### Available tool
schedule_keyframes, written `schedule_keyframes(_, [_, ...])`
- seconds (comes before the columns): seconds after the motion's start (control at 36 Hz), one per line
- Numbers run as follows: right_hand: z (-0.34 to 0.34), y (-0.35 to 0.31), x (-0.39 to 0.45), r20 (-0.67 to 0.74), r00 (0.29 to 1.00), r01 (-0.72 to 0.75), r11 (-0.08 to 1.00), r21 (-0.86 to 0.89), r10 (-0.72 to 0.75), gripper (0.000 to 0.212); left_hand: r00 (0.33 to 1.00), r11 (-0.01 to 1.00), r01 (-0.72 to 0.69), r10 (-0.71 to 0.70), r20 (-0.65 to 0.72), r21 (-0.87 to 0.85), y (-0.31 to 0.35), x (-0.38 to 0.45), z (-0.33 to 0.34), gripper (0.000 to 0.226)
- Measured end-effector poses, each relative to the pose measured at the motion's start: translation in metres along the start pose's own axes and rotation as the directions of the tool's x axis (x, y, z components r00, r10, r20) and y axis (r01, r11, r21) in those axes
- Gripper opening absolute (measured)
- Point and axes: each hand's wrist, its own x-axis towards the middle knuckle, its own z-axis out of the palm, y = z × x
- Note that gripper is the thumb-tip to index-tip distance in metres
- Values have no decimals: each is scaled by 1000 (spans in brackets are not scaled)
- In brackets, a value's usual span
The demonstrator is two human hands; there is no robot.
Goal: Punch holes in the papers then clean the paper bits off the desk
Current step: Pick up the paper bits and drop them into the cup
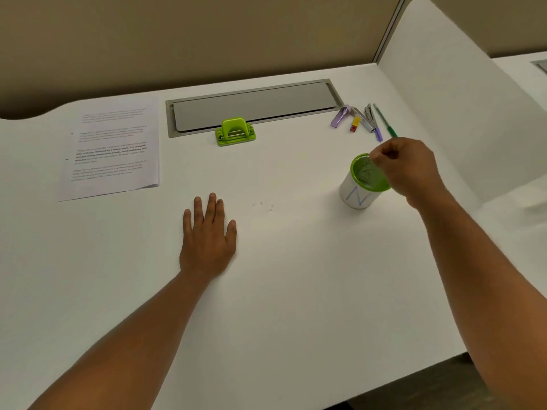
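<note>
A stack of printed papers lies at the far left of the white desk, with two punched holes near its left edge. The green hole punch stands at the back centre, apart from both hands. A few tiny paper bits lie on the desk in the middle. My left hand rests flat, palm down, left of the bits. My right hand hovers over the green-rimmed mesh cup, fingertips pinched together above its mouth; anything pinched is too small to see.
A grey cable-tray lid is set into the desk behind the punch. A purple stapler, a staple remover, a small red-yellow item and pens lie at the back right. A white divider panel bounds the right side.
</note>
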Motion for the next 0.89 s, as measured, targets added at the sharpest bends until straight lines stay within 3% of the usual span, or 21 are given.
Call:
schedule_keyframes(0.08, [8, 12, 4, 16, 999, 43, 971, -236, -40, 8, 1000, 1000, 0, 0, -1, -3, 1, 0, -1, 63])
schedule_keyframes(0.14, [10, 16, 5, 10, 999, 46, 951, -306, -45, 12, 1000, 1000, -2, 2, -6, -1, 1, 0, -1, 63])
schedule_keyframes(0.28, [7, 15, 3, -94, 982, 130, 942, -310, -166, 20, 1000, 1000, -5, 4, -8, -6, 0, 0, 0, 63])
schedule_keyframes(0.42, [13, 19, 1, -25, 986, 142, 903, -406, -167, 28, 1000, 1000, -4, 4, -11, -11, 0, 0, 1, 62])
schedule_keyframes(0.56, [18, 16, -3, -76, 972, 170, 895, -413, -220, 29, 1000, 1000, -3, 3, -4, -12, -1, 0, 0, 63])
schedule_keyframes(0.69, [35, 1, -18, -142, 900, 367, 893, -261, -411, 22, 1000, 1000, 0, 1, 9, -10, -1, 1, 2, 64])
schedule_keyframes(0.78, [68, -7, -37, -44, 870, 484, 867, -116, -492, 17, 1000, 1000, 2, -2, 14, -8, -2, 1, 2, 64])
schedule_keyframes(0.89, [119, -9, -59, 161, 854, 514, 850, -112, -495, 17, 1000, 1000, 4, -4, 14, -15, -1, 2, 2, 64])
